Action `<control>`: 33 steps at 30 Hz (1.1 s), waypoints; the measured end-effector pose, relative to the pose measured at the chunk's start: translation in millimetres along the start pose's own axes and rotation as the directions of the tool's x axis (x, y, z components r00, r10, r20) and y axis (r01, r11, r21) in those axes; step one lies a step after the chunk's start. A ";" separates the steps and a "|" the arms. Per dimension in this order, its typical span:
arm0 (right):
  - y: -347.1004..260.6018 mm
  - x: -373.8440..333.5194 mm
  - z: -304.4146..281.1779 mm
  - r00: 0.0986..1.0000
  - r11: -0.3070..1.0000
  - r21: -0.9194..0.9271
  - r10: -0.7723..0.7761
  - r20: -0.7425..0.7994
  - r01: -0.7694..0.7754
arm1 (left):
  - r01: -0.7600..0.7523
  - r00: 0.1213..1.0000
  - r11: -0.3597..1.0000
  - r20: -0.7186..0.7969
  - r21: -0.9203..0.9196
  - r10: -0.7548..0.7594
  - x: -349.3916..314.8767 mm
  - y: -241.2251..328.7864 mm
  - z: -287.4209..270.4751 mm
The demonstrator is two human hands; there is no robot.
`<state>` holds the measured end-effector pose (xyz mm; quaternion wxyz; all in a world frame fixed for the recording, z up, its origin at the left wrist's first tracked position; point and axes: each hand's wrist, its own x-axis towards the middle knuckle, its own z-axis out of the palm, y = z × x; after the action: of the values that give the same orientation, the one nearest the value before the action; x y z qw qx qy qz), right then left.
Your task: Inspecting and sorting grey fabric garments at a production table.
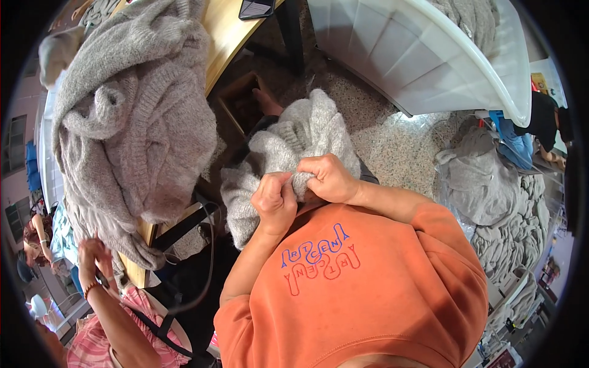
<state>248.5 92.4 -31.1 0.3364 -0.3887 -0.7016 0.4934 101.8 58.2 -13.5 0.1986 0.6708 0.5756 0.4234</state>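
Observation:
A light grey knitted garment lies bunched over my lap, with a ribbed band showing in its folds. My left hand is closed, pinching a fold of the knit between thumb and fingers. Close beside it, my right hand grips the same edge with its fingers curled. A short piece of the fabric spans the small gap between the two hands. Whether anything small sits inside the pinched part cannot be made out.
At the left, a big heap of grey knitwear covers a wooden table with a phone on it. A white plastic bin stands ahead right; grey knit piles lie at the right. A co-worker in pink works at the left.

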 end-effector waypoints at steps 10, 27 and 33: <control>-10.5 2.4 -0.5 0.981 0.976 -0.164 -0.163 -0.103 0.144 | -0.179 0.980 0.982 -0.082 0.062 0.184 -0.5 3.9 2.0; 46.5 -2.6 -57.3 0.856 0.595 -0.743 -0.514 -0.060 0.306 | -0.142 0.988 0.940 0.105 0.309 0.114 -5.7 -40.3 -38.2; 109.0 -39.5 -55.4 0.982 0.674 -0.737 -0.161 -0.096 0.038 | -0.510 0.845 0.833 0.304 0.214 0.439 -46.0 -45.8 -46.0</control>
<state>337.9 104.6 -122.7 0.2320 -0.4884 -0.8325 0.1211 38.5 16.7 -37.7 0.0558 0.8613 0.4159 0.2863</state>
